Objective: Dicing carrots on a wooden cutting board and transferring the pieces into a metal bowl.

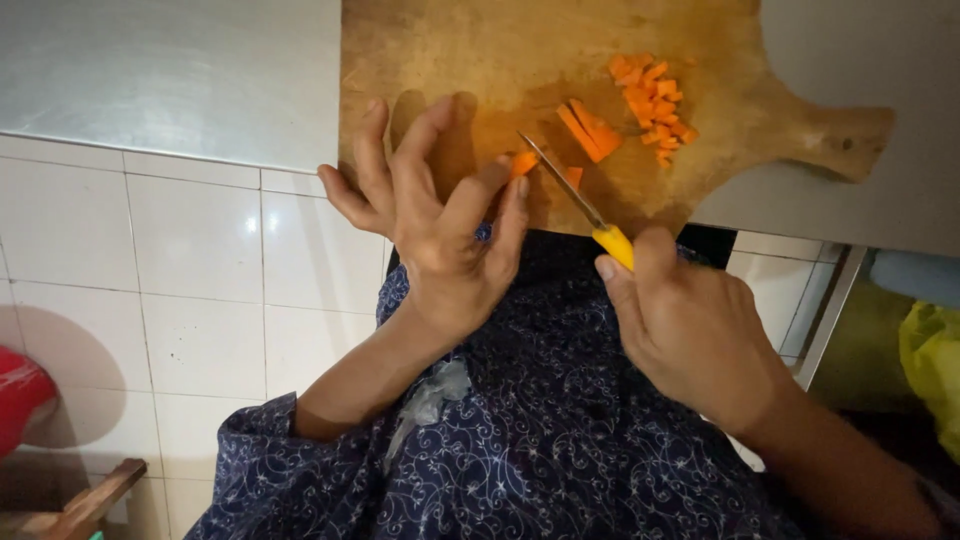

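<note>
A wooden cutting board with a handle lies on a grey counter. My left hand pins a small carrot piece to the board with its fingertips, the other fingers spread. My right hand grips a yellow-handled knife; its thin blade rests against the carrot piece. Beside the blade lie two or three carrot sticks. Further back sits a pile of diced carrot.
The grey counter runs left of the board over a white tiled front. A red object and a wooden piece are at lower left. A yellow-green bag hangs at right.
</note>
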